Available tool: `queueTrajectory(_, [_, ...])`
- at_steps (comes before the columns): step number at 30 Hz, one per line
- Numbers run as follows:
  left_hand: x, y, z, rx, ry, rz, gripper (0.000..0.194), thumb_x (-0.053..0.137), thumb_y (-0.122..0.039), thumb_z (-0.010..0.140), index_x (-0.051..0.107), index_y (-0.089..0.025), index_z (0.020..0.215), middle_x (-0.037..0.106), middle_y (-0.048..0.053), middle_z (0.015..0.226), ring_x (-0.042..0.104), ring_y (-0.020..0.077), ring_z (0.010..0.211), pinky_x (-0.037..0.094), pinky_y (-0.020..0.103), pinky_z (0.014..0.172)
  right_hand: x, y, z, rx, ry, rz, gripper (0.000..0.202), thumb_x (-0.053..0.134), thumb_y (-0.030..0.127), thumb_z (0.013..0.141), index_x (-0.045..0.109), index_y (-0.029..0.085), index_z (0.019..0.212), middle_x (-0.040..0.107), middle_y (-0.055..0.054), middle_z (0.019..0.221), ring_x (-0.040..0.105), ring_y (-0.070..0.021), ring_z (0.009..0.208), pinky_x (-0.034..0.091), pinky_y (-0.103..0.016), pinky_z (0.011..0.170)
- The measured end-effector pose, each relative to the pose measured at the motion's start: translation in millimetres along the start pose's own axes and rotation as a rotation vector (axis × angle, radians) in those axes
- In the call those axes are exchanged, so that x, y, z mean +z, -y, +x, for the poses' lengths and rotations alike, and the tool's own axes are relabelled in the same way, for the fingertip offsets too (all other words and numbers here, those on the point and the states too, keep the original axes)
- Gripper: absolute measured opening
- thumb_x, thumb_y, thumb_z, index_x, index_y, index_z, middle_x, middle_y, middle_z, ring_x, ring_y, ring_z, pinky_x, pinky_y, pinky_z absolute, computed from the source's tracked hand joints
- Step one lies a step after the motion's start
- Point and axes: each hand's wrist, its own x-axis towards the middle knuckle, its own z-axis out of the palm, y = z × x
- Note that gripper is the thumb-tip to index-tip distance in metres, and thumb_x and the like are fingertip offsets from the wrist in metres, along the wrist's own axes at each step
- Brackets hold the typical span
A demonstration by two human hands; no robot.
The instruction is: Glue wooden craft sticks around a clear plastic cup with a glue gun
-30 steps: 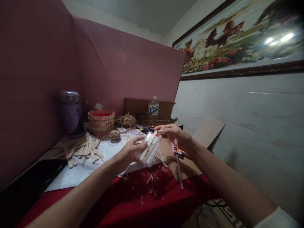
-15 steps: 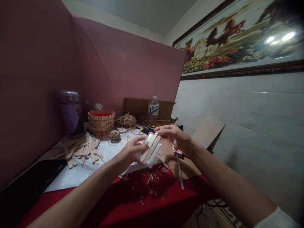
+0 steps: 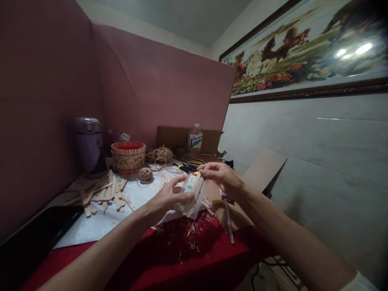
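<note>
My left hand (image 3: 169, 198) is closed round the left side of a small clear plastic case (image 3: 190, 184) with a white, green and red label, its thumb lying across the front. Pale flat wooden sticks (image 3: 197, 187) slant over the case; whether they are inside or on top, I cannot tell. At its upper corner, the thumb and fingers of my right hand (image 3: 223, 176) pinch together, touching the case and the sticks' upper ends. Beneath, more thin sticks (image 3: 207, 205) lie by a brown cardboard sheet (image 3: 236, 214).
Left stand a purple flask (image 3: 91, 147), a stick-sided basket (image 3: 129, 159) and a stick pile (image 3: 104, 192). Behind are twine balls (image 3: 145, 174), a plastic bottle (image 3: 195, 141) and black-yellow tools (image 3: 184, 167). Wood shavings (image 3: 193, 232) litter the red cloth (image 3: 163, 262). A clear strip (image 3: 229, 222) overhangs.
The case has tipped slightly more upright and sunk a little between my hands. My right fingers have moved slightly down, and a yellow patch now shows at the case's top.
</note>
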Motion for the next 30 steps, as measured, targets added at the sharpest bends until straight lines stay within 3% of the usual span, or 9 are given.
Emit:
queueTrajectory(6, [5.5,-4,-5,0.013,0.016,0.038,0.083,0.076,-0.035,0.068,0.036,-0.019,0.139,0.067,0.012,0.102,0.064,0.0262,0.091,0.047,0.033,0.069,7,-3,-5,-0.033,-0.010,-0.036,0.017,0.077,0.033,0.070,0.069,0.020,0.063,0.065,-0.001,0.081,0.055,-0.0153,0.078,0.040,-0.030,0.078])
queueTrajectory(9, [6.4,-6,-6,-0.006,-0.007,0.061,0.084,0.075,-0.034,0.067,0.034,-0.019,0.139,0.066,0.013,0.104,0.063,0.0266,0.092,0.046,0.031,0.066,11,-3,-6,-0.025,-0.044,-0.011,0.024,0.081,0.038,0.066,0.067,0.019,0.061,0.064,0.000,0.076,0.054,-0.0148,0.075,0.040,-0.030,0.077])
queueTrajectory(15, [3.4,-4,-4,0.048,-0.028,0.092,0.077,0.072,-0.031,0.069,0.039,-0.018,0.136,0.068,0.010,0.099,0.063,0.0227,0.082,0.045,0.032,0.071,18,-4,-9,0.034,-0.059,0.055,0.050,0.067,0.067,0.070,0.073,0.017,0.075,0.068,-0.005,0.075,0.058,-0.0180,0.075,0.042,-0.034,0.079])
queueTrajectory(20, [4.6,-4,-2,0.090,-0.064,0.124,0.076,0.072,-0.031,0.067,0.040,-0.015,0.135,0.067,0.009,0.095,0.063,0.0255,0.088,0.045,0.035,0.077,24,-5,-17,0.011,0.027,0.027,0.038,0.077,0.053,0.067,0.072,0.018,0.080,0.067,-0.003,0.077,0.057,-0.0179,0.076,0.040,-0.034,0.081])
queueTrajectory(26, [6.2,-6,-1,0.143,-0.110,0.142,0.089,0.076,-0.033,0.062,0.036,-0.011,0.138,0.060,0.016,0.115,0.057,0.0307,0.105,0.045,0.038,0.085,35,3,-19,-0.074,-0.006,-0.026,0.028,0.076,0.041,0.068,0.062,0.018,0.059,0.057,0.001,0.069,0.050,-0.0161,0.073,0.038,-0.031,0.076])
queueTrajectory(30, [5.1,-5,0,0.150,-0.121,0.133,0.088,0.077,-0.034,0.062,0.037,-0.011,0.137,0.061,0.017,0.114,0.059,0.0306,0.103,0.045,0.039,0.085,41,6,-19,-0.045,-0.057,0.055,0.021,0.075,0.036,0.067,0.065,0.019,0.061,0.060,0.000,0.072,0.052,-0.0162,0.074,0.040,-0.031,0.076])
